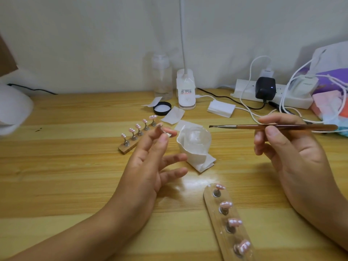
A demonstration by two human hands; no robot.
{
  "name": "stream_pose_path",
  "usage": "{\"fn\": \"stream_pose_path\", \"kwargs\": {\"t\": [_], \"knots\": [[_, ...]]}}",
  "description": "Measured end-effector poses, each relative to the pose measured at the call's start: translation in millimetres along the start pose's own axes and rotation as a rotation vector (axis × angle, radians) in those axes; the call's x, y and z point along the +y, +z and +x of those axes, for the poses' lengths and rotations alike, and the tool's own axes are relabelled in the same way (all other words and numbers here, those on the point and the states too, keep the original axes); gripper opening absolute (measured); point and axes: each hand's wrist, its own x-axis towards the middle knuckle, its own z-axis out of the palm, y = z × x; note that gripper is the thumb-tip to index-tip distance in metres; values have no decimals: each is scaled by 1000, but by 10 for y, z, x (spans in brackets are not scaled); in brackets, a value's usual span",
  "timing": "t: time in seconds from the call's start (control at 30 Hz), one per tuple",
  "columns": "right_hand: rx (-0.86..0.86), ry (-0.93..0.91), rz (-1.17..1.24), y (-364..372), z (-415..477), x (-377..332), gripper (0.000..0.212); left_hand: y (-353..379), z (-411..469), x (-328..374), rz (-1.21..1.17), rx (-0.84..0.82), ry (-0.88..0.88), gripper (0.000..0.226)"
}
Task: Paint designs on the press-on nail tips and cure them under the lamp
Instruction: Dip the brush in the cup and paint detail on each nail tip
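My left hand [150, 162] pinches a small nail tip on its metal stand [165, 133] between thumb and forefinger, raised above the table; its other fingers are spread. My right hand [286, 147] grips a brown-handled nail brush [263, 126], held level with its dark bristles pointing left. A wooden holder [130, 146] at centre left carries several pink nail tips with white dots. A second wooden holder [216, 213] near the front edge carries several more pink tips. A small glass dish wrapped in white tissue [194, 146] sits between my hands.
At the back stand a white desk lamp base [185, 91], a clear pump bottle [162, 76], a black lid [162, 108], white wipes [221, 108] and a power strip [263, 95] with tangled cables. A white lamp housing [11, 110] is at the left edge, cloth items at the right.
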Motion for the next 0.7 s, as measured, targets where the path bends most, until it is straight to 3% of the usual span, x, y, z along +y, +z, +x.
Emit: {"fn": "stream_pose_path", "kwargs": {"t": [0.33,0.7], "knots": [[0,10,-4,-9,-15,17,25,1,105,22,-222,-209,-264,15],[-146,-110,-256,68,-131,-43,20,-2,85,-31,-97,-353,-242,14]]}}
